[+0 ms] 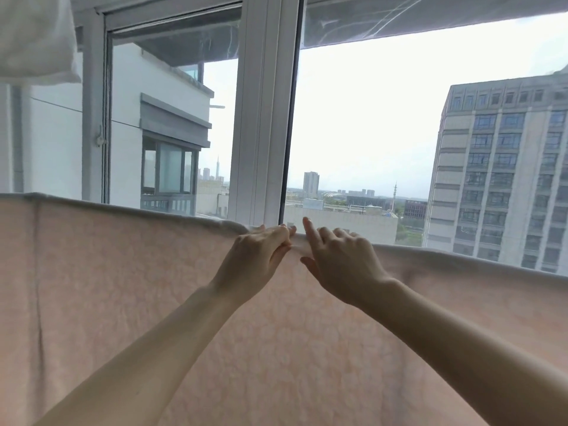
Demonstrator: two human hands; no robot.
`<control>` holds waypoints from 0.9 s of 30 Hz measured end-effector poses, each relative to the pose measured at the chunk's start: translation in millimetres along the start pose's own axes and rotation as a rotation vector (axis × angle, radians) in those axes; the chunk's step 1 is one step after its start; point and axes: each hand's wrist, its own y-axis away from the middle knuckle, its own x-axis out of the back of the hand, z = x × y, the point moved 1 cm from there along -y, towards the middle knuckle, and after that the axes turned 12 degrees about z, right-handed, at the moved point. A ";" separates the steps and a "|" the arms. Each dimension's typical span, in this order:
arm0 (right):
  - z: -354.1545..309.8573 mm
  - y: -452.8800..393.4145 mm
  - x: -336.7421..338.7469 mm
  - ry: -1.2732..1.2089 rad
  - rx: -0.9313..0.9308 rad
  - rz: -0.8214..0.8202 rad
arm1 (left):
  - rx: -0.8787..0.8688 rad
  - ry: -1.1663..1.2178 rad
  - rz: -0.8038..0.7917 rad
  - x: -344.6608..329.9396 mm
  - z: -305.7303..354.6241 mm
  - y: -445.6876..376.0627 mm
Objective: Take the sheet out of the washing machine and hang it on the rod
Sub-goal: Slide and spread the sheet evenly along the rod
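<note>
Head view shows the pale pink patterned sheet (123, 287) already draped over its hidden rod, left hand (255, 256) pinching the top fold, right hand (341, 259) half-spread beside it, smoothing outward likely next.

Single head-worn view, facing forward at close range toward sheet (123, 302) top edge and window (264, 118) at twelve o'clock.

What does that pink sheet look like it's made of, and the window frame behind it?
The pink sheet looks like a soft, matte woven fabric, maybe cotton: it drapes, creases, and shows a faint floral pattern with light coming through. Both hands, left hand and right hand, are at its top edge. The window frame looks like smooth white-coated metal or plastic; I cannot tell which.
</note>
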 end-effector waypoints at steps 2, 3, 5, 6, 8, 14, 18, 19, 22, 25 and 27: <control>-9.6 -8.8 -5.7 0.029 -0.012 0.009 | 0.024 0.001 0.015 -1.8 -1.9 0.3; -13.3 -10.1 -8.9 0.046 -0.020 0.026 | 0.032 -0.001 0.019 -2.2 -3.3 0.4; -17.2 -6.4 -18.5 0.051 -0.019 0.095 | 0.037 -0.016 0.018 -2.1 -8.3 1.3; -16.7 -3.0 -22.7 0.025 -0.009 0.135 | 0.038 -0.019 0.009 -2.0 -12.2 1.6; -12.5 3.7 -27.5 -0.033 0.003 0.194 | 0.040 -0.010 -0.020 -0.7 -19.4 1.4; 0.4 6.8 -28.9 -0.088 -0.005 0.209 | 0.030 -0.142 -0.091 11.7 -59.0 -1.1; 2.8 3.6 -27.1 -0.124 -0.017 0.194 | 0.123 -0.217 -0.098 29.1 -82.8 -4.9; 2.2 3.4 -27.3 -0.130 -0.024 0.186 | 0.117 -0.242 -0.095 31.3 -84.7 -5.1; 0.7 3.9 -28.7 -0.132 -0.036 0.169 | 0.057 -0.331 -0.043 33.7 -89.7 -0.3; -0.4 2.8 -28.3 -0.139 -0.038 0.154 | -0.001 -0.374 -0.037 31.9 -94.6 6.4; -0.6 1.9 -27.5 -0.139 -0.032 0.141 | -0.091 -0.397 -0.055 30.2 -93.9 11.5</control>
